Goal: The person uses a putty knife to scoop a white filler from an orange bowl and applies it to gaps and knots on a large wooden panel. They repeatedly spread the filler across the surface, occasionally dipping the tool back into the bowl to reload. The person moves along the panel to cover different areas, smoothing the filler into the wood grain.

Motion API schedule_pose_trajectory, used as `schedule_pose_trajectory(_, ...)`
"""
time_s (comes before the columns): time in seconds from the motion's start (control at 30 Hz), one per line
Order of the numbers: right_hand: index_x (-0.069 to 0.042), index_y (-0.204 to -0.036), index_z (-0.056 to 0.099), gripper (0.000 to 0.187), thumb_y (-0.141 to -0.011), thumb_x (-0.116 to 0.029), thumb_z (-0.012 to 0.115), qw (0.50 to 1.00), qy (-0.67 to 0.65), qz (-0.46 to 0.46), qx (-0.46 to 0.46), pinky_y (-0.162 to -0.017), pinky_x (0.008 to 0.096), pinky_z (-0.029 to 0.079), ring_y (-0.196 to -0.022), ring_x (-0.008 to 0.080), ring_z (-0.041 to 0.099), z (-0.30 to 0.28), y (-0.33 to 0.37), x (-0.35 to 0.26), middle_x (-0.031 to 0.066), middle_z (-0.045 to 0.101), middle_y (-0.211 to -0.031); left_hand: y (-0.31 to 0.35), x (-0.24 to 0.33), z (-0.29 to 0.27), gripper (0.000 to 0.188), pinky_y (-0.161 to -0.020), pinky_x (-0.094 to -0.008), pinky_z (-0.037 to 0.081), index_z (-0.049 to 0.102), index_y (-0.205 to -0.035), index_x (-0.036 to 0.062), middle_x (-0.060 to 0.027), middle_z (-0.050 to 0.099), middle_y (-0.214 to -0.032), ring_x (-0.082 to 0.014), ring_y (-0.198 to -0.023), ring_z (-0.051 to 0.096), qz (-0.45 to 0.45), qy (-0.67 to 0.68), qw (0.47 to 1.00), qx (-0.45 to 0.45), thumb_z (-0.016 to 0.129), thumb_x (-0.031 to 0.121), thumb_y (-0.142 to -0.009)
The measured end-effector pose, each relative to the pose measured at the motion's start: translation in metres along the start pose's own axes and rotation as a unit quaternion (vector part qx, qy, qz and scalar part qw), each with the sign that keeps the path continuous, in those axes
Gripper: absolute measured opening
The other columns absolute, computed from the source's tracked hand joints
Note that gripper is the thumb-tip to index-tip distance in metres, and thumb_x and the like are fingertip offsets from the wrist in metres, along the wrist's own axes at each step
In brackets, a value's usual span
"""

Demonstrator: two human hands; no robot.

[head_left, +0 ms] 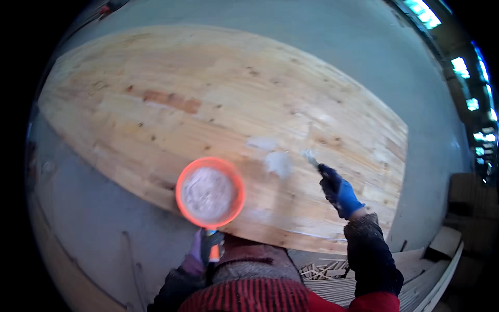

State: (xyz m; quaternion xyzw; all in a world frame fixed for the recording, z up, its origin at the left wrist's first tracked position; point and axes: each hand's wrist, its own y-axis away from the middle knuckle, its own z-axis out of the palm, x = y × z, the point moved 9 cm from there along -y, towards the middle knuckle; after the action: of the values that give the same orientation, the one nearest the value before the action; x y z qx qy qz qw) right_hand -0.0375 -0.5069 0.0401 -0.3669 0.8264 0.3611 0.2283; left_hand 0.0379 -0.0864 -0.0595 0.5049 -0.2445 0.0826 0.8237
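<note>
My left hand (209,244), in a dark glove, is closed round the handle of an orange plastic dipper (238,182). Pinkish-white paste (208,192) fills much of its bowl, which overlaps the near edge of a large wooden panel (171,130). My right hand (339,190), gloved in blue and black, grips a short-handled tool (310,157) with a pale, smeared end, perhaps a brush or a putty knife. That end is over the panel's right half; whether it touches the wood is unclear. Left of it, a white patch of paste (279,164) lies on the wood.
Grey floor (332,36) surrounds the panel. Thin wood offcuts (325,270) and long strips (332,291) lie at the lower right, by my right arm. Stacked boxes or boards (473,195) stand at the far right. A long board (73,270) runs along the lower left.
</note>
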Motion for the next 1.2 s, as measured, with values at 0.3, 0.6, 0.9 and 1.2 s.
schedule_pose_trajectory(0.3, -0.011, -0.144, 0.041, 0.049, -0.101, -0.033, 0.049, 0.867, -0.441, 0.034, -0.231, -0.056, 0.0164, 0.042, -0.07, 0.0047, 0.056, 0.133, 0.059, -0.132, 0.0028, 0.066, -0.108, 0.004, 0.053, 0.049, 0.037, -0.055, -0.0276, 0.051, 0.05, -0.118, 0.0023, -0.0037, 0.058, -0.085, -0.0114, -0.065, 0.058, 0.144, -0.113, 0.982, 0.038, 0.068, 0.008, -0.086)
schedule_pose_trajectory(0.6, -0.01, -0.141, 0.046, 0.049, -0.1, -0.038, 0.051, 0.807, -0.504, 0.136, -0.277, -0.054, 0.0171, 0.04, -0.068, 0.0041, 0.053, 0.149, 0.059, -0.124, 0.0021, 0.067, -0.101, -0.003, 0.048, 0.085, 0.034, -0.051, -0.0279, 0.049, 0.05, -0.118, 0.0038, -0.0022, 0.056, -0.085, -0.0095, -0.062, 0.054, 0.161, -0.184, 0.968, 0.055, 0.065, 0.009, -0.088)
schedule_pose_trajectory(0.9, -0.009, -0.14, 0.047, 0.045, -0.101, -0.03, 0.05, 0.73, -0.602, 0.142, -0.292, -0.051, 0.0175, 0.037, -0.06, 0.0027, 0.047, 0.146, 0.057, -0.11, 0.0019, 0.068, -0.092, -0.03, 0.021, 0.114, 0.035, -0.068, -0.0295, 0.05, 0.051, -0.122, 0.0049, -0.0015, 0.058, -0.096, -0.0117, -0.082, 0.057, 0.205, -0.116, 0.972, 0.005, 0.061, 0.004, -0.089)
schedule_pose_trajectory(1.2, -0.005, -0.138, 0.051, 0.04, -0.101, -0.02, 0.047, 0.726, -0.615, 0.09, -0.296, -0.046, 0.0179, 0.029, -0.053, 0.0029, 0.04, 0.12, 0.038, -0.102, 0.0007, 0.063, -0.088, -0.025, 0.049, 0.143, 0.028, -0.064, -0.0284, 0.051, 0.053, -0.115, 0.0048, -0.0019, 0.06, -0.086, -0.0144, -0.074, 0.061, 0.112, -0.045, 0.993, -0.01, 0.061, 0.008, -0.089)
